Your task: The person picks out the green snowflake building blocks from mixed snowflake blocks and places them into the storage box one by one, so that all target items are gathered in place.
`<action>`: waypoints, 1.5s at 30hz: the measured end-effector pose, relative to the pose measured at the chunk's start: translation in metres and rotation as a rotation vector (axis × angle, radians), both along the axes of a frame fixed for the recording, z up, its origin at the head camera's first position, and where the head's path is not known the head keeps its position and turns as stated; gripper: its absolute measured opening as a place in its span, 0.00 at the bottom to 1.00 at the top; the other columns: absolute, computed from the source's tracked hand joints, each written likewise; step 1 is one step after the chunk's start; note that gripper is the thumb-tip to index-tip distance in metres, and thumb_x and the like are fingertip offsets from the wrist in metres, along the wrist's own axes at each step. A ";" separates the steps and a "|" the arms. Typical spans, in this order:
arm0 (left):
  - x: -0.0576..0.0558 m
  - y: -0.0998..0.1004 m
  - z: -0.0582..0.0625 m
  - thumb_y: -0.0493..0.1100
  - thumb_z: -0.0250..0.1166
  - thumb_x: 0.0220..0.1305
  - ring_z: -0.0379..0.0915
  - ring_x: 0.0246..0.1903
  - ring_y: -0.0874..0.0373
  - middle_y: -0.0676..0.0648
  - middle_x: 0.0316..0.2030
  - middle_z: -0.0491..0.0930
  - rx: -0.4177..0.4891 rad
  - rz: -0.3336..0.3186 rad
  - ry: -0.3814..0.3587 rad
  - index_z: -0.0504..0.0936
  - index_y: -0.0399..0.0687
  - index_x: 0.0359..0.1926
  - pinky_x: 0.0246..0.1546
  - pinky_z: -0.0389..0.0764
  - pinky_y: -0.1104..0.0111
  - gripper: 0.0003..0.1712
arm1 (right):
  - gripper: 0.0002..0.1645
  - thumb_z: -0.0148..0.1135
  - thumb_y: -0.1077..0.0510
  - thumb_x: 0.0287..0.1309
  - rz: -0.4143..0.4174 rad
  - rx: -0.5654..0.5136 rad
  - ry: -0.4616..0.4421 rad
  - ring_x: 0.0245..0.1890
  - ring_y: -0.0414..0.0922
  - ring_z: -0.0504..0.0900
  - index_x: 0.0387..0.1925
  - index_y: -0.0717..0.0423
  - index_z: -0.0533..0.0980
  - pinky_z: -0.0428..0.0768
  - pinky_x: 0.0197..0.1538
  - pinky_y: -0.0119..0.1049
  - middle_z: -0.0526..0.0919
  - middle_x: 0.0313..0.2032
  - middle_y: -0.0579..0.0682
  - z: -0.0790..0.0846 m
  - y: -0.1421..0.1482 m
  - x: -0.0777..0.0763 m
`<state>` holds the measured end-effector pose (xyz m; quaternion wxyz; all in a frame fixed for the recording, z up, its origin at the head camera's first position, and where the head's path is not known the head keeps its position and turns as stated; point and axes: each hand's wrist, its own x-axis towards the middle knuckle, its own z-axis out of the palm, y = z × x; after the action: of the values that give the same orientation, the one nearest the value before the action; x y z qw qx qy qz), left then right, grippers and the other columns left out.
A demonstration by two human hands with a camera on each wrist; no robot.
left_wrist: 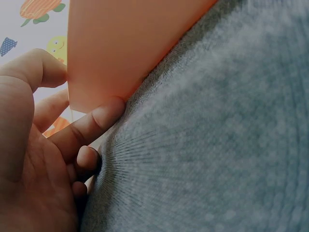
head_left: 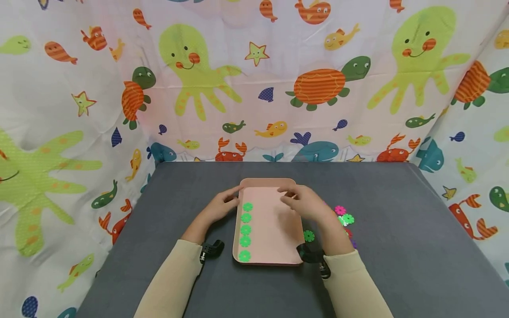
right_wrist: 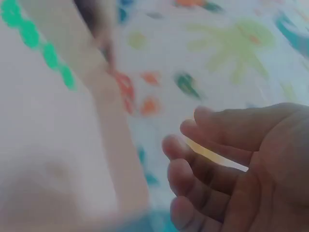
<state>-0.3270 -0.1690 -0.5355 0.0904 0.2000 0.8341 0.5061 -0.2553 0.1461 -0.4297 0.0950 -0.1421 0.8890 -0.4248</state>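
Observation:
A shallow pink tray (head_left: pixel 274 229) lies on the grey table, with several green notched plastic discs (head_left: pixel 245 229) in a column along its left side. My left hand (head_left: pixel 218 207) rests at the tray's upper left edge. In the left wrist view, fingers (left_wrist: pixel 104 116) touch the outside of the tray wall (left_wrist: pixel 120 48). My right hand (head_left: pixel 308 201) hovers over the tray's upper right part, fingers loosely bent. In the right wrist view, that hand (right_wrist: pixel 227 164) shows nothing between thumb and fingers. The green discs (right_wrist: pixel 50 55) are blurred there.
Right of the tray lies a lone green disc (head_left: pixel 309 236). Loose discs, among them a pink one (head_left: pixel 340 210) and a green one (head_left: pixel 348 218), lie farther right, partly hidden by the right forearm. A sea-animal curtain (head_left: pixel 246 88) stands behind the table.

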 end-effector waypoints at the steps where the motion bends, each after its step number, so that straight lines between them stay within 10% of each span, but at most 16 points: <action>1: 0.000 -0.001 0.000 0.42 0.59 0.75 0.70 0.30 0.54 0.47 0.33 0.81 0.001 0.008 0.002 0.69 0.55 0.76 0.36 0.70 0.62 0.31 | 0.23 0.58 0.55 0.75 -0.045 -0.003 0.003 0.44 0.55 0.81 0.66 0.58 0.76 0.82 0.44 0.46 0.81 0.52 0.59 0.000 0.013 0.004; 15: 0.003 -0.002 0.003 0.42 0.59 0.74 0.67 0.25 0.55 0.48 0.30 0.78 -0.011 0.042 -0.013 0.69 0.56 0.76 0.32 0.69 0.64 0.31 | 0.25 0.66 0.60 0.65 -0.411 0.251 -0.139 0.53 0.68 0.76 0.59 0.71 0.77 0.73 0.56 0.64 0.78 0.55 0.73 -0.052 0.132 0.021; 25: 0.003 0.000 0.004 0.42 0.59 0.74 0.66 0.24 0.55 0.47 0.30 0.78 -0.008 0.044 -0.021 0.69 0.57 0.76 0.31 0.69 0.64 0.31 | 0.19 0.68 0.55 0.66 -0.479 0.198 -0.120 0.35 0.54 0.79 0.46 0.70 0.81 0.76 0.39 0.47 0.82 0.35 0.59 -0.050 0.145 0.025; 36: 0.003 0.002 0.005 0.41 0.61 0.74 0.65 0.21 0.58 0.46 0.28 0.77 0.024 0.036 -0.013 0.70 0.52 0.75 0.27 0.68 0.64 0.31 | 0.29 0.61 0.59 0.73 -0.286 -0.340 -0.111 0.46 0.54 0.88 0.69 0.68 0.70 0.83 0.51 0.44 0.81 0.54 0.67 -0.010 0.106 0.035; 45: 0.004 0.004 0.004 0.41 0.60 0.74 0.65 0.23 0.56 0.47 0.28 0.76 0.016 0.028 -0.012 0.70 0.53 0.76 0.28 0.68 0.65 0.31 | 0.27 0.67 0.66 0.65 -0.005 -0.373 -0.162 0.46 0.62 0.86 0.63 0.70 0.75 0.83 0.50 0.51 0.85 0.40 0.59 -0.016 0.039 0.032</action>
<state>-0.3234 -0.1653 -0.5313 0.0867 0.1861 0.8322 0.5152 -0.2234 0.1849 -0.4453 0.1374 -0.1206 0.7848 -0.5922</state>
